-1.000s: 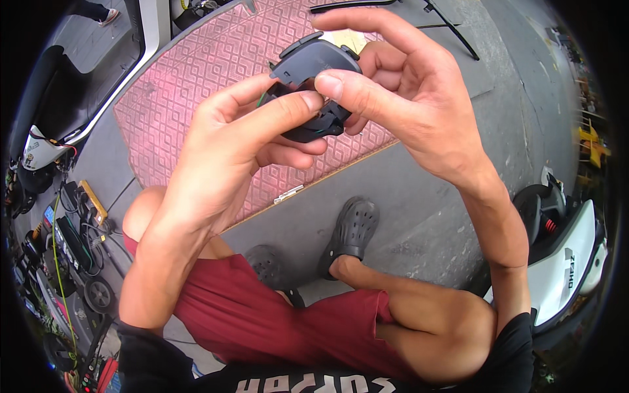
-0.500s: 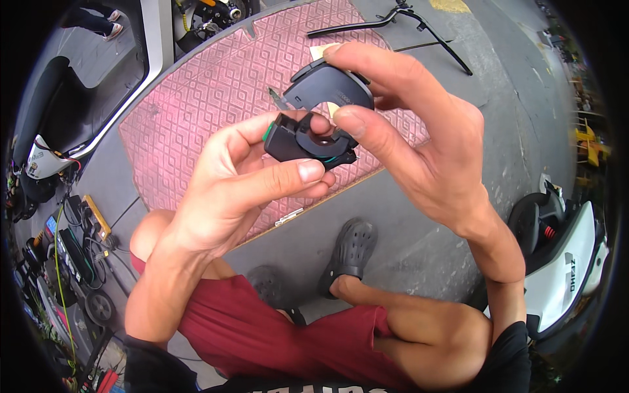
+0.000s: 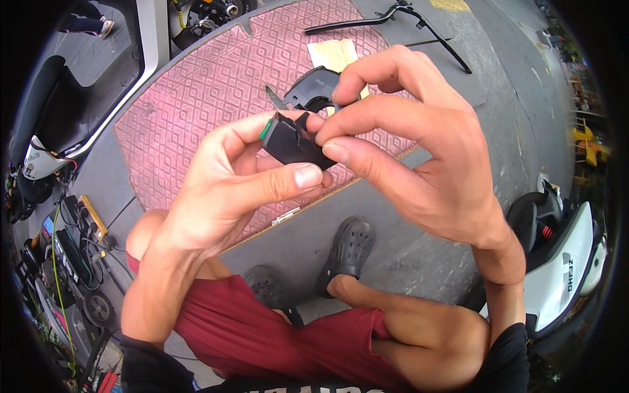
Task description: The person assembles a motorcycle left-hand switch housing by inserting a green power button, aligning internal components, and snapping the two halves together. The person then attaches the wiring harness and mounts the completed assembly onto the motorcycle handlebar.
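Observation:
My left hand (image 3: 229, 177) grips a black plastic handlebar switch housing (image 3: 288, 141) with a green button (image 3: 266, 129) on its left side. Its thumb lies along the near face, and the other fingers curl behind. Thumb and index finger of my right hand (image 3: 419, 144) close together at the housing's right edge; a small part between them, if any, is hidden. Beyond them is a curved dark grey cover half (image 3: 308, 90), partly behind the right fingers. Whether it rests on the pink mat or touches a right finger, I cannot tell.
The pink diamond-patterned mat (image 3: 190, 98) lies under my hands. On it are a yellowish paper (image 3: 334, 54) and a thin pointed piece (image 3: 274, 97). A black handlebar (image 3: 354, 26) is at the far edge. Scooter panels (image 3: 567, 275) stand right; chargers and cables (image 3: 72, 249) lie left.
My right hand has let its grip off the cover half and brought thumb and index finger to the housing. The housing has tilted in my left hand. The yellowish paper shows more.

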A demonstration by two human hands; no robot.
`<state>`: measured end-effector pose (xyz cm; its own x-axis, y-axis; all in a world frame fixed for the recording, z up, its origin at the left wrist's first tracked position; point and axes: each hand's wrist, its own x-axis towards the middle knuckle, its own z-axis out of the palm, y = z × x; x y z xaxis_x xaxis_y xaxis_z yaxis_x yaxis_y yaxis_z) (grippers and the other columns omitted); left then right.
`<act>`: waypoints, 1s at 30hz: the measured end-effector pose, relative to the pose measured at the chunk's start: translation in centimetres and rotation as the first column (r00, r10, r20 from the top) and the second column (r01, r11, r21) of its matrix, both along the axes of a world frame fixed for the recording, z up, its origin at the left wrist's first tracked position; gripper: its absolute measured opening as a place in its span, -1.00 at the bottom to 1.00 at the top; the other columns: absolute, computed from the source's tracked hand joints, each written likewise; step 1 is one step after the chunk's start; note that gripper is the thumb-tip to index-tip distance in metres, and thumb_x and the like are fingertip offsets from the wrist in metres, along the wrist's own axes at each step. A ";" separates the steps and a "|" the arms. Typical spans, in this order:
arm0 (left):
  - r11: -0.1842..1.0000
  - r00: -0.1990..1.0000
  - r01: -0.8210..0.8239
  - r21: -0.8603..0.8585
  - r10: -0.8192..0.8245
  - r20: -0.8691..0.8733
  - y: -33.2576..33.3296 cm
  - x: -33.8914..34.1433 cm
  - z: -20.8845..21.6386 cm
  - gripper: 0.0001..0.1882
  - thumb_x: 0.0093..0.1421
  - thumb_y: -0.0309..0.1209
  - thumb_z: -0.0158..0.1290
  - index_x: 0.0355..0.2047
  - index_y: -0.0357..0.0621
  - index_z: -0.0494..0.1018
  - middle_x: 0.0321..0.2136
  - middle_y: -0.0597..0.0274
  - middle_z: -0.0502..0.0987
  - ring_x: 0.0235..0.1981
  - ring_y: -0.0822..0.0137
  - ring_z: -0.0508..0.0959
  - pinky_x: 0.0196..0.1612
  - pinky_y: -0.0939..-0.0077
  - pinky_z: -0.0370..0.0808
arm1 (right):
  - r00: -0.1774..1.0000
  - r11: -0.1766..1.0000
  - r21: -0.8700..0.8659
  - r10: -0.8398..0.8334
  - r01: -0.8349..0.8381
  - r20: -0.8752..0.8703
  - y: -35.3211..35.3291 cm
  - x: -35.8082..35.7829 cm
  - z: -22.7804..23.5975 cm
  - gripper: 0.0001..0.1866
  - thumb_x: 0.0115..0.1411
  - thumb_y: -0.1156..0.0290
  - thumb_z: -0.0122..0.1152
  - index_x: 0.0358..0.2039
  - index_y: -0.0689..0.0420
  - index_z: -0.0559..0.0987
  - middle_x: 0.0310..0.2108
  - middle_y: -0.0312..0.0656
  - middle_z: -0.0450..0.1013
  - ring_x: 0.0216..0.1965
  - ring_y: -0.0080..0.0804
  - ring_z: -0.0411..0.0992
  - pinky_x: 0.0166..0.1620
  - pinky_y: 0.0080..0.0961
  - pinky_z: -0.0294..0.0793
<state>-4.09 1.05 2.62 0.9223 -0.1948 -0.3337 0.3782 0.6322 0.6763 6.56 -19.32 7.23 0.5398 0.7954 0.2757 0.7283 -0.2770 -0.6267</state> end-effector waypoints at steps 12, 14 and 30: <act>0.999 1.000 0.020 0.026 -0.020 -0.011 0.1 -0.1 -0.6 -0.60 0.30 -0.51 0.24 0.11 -0.38 0.47 -0.07 -0.01 0.65 -0.15 0.28 0.74 -0.03 0.50 0.75 | 0.966 0.996 -0.024 0.081 -0.090 -0.244 1.0 0.9 1.0 -0.92 0.21 0.48 0.44 -0.30 0.19 0.73 -0.33 -0.22 0.56 -0.23 -0.39 0.52 -0.13 -0.42 0.47; 0.999 0.999 0.040 0.006 -0.040 -0.023 0.0 0.1 -0.7 -0.60 0.31 -0.50 0.23 0.12 -0.38 0.46 -0.07 -0.02 0.65 -0.15 0.28 0.74 -0.03 0.51 0.75 | 0.962 0.992 -0.051 0.098 -0.114 -0.255 0.5 1.3 1.3 -0.91 0.22 0.46 0.44 -0.29 0.18 0.73 -0.34 -0.21 0.57 -0.25 -0.38 0.52 -0.15 -0.41 0.48; 0.924 0.939 -0.257 0.282 0.171 0.297 -1.2 -0.2 -1.5 -0.32 0.26 -0.62 0.25 0.36 -0.37 0.28 0.11 -0.03 0.54 0.00 0.23 0.67 0.03 0.35 0.72 | 0.960 0.998 -0.032 0.057 -0.050 0.273 1.4 0.1 1.4 -0.82 -0.04 0.51 0.54 -0.37 0.12 0.73 -0.25 -0.28 0.58 -0.12 -0.28 0.50 -0.02 -0.37 0.47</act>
